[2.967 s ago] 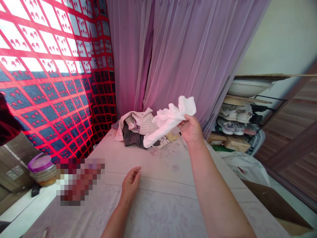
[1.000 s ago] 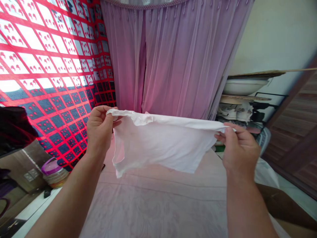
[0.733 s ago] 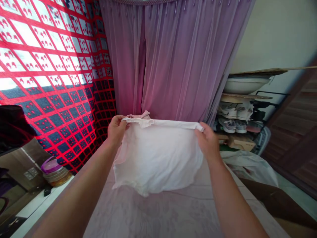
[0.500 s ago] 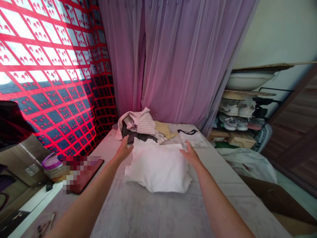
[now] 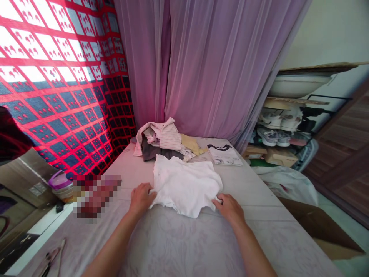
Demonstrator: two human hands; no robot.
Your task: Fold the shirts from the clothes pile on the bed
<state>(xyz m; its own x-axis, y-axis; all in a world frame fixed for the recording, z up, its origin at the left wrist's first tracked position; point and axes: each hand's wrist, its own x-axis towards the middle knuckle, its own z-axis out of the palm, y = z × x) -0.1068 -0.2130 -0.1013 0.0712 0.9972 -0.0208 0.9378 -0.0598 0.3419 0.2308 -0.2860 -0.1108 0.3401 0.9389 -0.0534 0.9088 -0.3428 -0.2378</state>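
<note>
A white garment (image 5: 187,184) lies spread on the pale, patterned bed cover or tablecloth (image 5: 178,246), its surface wrinkled and its near edge wavy. At its near left corner, my left hand (image 5: 142,198) has its fingers closed on the cloth's edge. The near right corner is pinched between the thumb and fingers of my right hand (image 5: 230,207). Just beyond the garment is a heap of clothes, with a pink striped garment (image 5: 170,138) over a dark grey one (image 5: 151,152) and a yellow one (image 5: 190,144). To the right lies a folded white T-shirt (image 5: 226,156) with a black collar.
Purple curtains (image 5: 201,69) hang behind the far edge, and a red-patterned cloth (image 5: 63,92) hangs at left. A blurred-out reddish item (image 5: 96,196) lies on the left side. At right stand a shoe rack with sneakers (image 5: 271,136) and an open cardboard box (image 5: 317,227).
Both hands have come from the garment's far corners to its near corners and closed on the edge. The garment now lies flatter, its near edge slightly farther from me.
</note>
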